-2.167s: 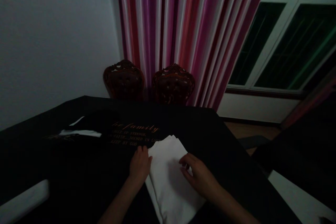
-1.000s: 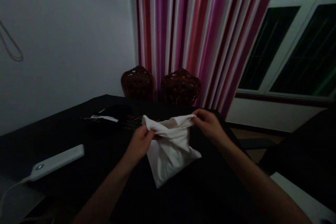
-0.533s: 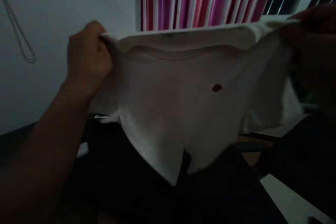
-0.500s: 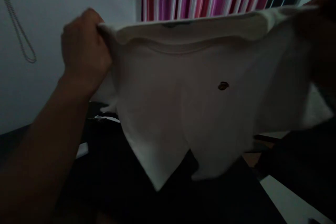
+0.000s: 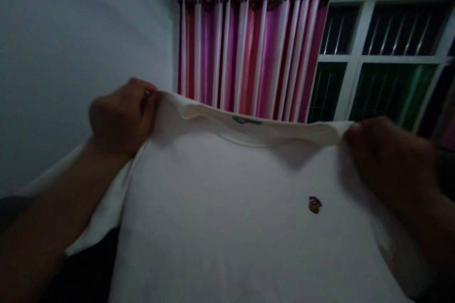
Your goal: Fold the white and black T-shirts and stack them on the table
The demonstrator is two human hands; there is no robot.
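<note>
A white T-shirt (image 5: 227, 208) hangs stretched out in front of me, its front facing me and its neckline along the top. On its chest, to the right, is a small coloured emblem (image 5: 314, 204). My left hand (image 5: 122, 113) is closed on one shoulder of the shirt, with that sleeve hanging behind the forearm. The other shoulder is pinched in my right hand (image 5: 391, 156), which is somewhat blurred. The shirt's lower edge runs out of the picture.
Striped pink, purple and white curtains (image 5: 245, 52) hang at the back. Right of them is a barred window (image 5: 355, 57) with a white frame. A pale wall (image 5: 85, 33) stands on the left. A dark surface (image 5: 88, 265) shows below my left forearm.
The view has tilted up, showing more curtain and window. The shirt, bunched and swinging before, now hangs down spread out. My right hand has come further into view.
</note>
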